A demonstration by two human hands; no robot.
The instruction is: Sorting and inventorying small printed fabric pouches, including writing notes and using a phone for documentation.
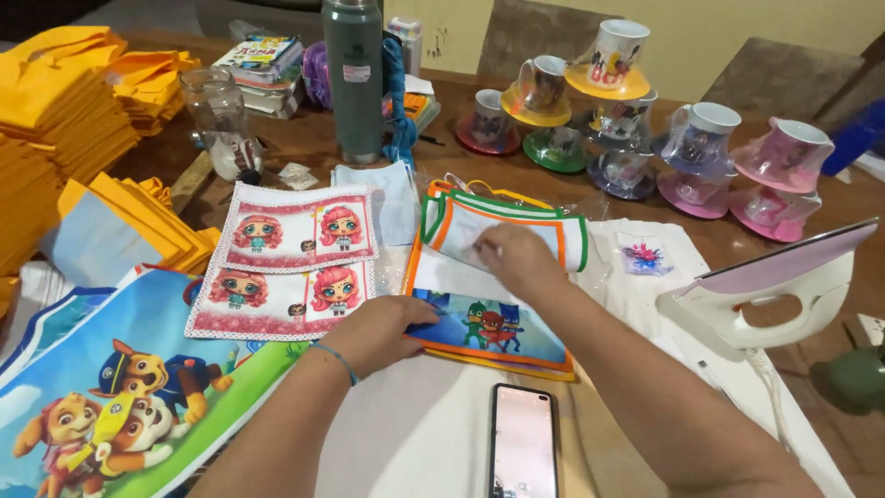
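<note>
My left hand (376, 330) rests flat on the near left corner of a printed cloth bag (489, 332) with cartoon masked figures and an orange edge, pinning it down. My right hand (518, 258) reaches over the bag's upper part, fingers pinched on a white piece with green and orange borders (456, 226). Both hands work on a white cloth pad (424, 424) on the wooden table (304, 138).
Doll-print sheets (295, 263) lie left of the bag, a puppy-print banner (129, 387) at the near left. Yellow bags (55, 111) are stacked far left. A phone (523, 441) lies near me, an iron (774, 286) at right. A green flask (357, 78) and wrapped mugs (636, 120) stand behind.
</note>
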